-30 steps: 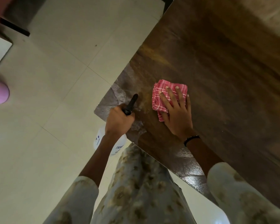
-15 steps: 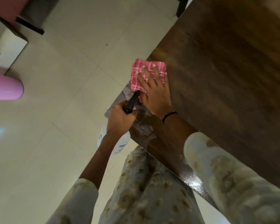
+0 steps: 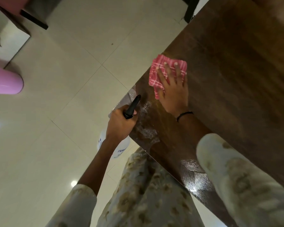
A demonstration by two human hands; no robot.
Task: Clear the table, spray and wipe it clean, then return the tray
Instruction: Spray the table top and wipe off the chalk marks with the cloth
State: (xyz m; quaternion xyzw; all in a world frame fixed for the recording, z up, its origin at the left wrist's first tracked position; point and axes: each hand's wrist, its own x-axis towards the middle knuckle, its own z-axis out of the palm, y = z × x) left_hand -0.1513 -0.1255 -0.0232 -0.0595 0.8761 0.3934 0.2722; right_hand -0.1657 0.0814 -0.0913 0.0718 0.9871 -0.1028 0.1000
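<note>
Table (image 3: 236, 66): right hand (image 3: 172, 90), fingers spread, flat on pink cloth (image 3: 156, 76) near its edge; left hand (image 3: 120, 123) clamped round spray bottle (image 3: 120, 148), seemingly off its corner.

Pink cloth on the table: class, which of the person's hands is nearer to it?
Right. The right hand presses flat on the pink cloth; the left hand grips the spray bottle at the table corner, apart.

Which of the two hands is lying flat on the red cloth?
The right hand, its straight fingers pressing the red cloth onto the table. The left hand grips the spray bottle.
</note>
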